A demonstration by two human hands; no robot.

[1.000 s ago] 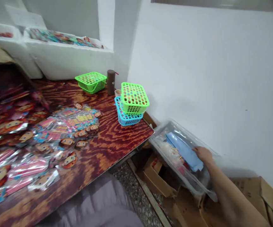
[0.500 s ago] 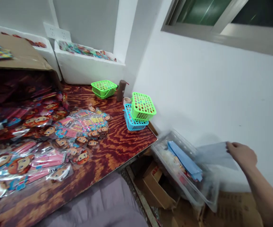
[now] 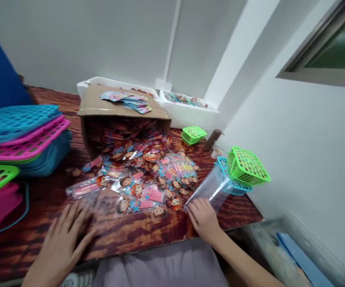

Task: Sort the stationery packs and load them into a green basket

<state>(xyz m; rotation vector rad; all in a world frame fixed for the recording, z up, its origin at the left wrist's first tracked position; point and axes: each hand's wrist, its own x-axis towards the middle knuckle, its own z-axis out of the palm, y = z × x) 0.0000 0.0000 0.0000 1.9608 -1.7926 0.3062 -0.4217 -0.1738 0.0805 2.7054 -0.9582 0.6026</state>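
Note:
My right hand (image 3: 204,219) is closed on the near end of a clear plastic bag (image 3: 211,187), whose far end reaches the blue basket (image 3: 240,188). My left hand (image 3: 60,243) rests on the patterned wooden table (image 3: 112,243), fingers spread and holding nothing. Between my hands lies a heap of clear packets (image 3: 148,195) with cartoon-girl faces and pink pieces. It spills from an open cardboard box (image 3: 93,104) lying on its side, with several flat cards (image 3: 130,103) on top.
Stacked baskets and lids (image 3: 26,147) stand at left. A green basket (image 3: 250,165) sits on the blue one; another green basket (image 3: 193,134), a brown bottle (image 3: 212,139) and a cup (image 3: 216,153) are behind. Foam boxes (image 3: 187,115) line the wall. A clear bin (image 3: 257,239) is below right.
My right hand has brought the clear plastic bag from above the bin leftward to the table. The view has turned left, and my left hand now shows.

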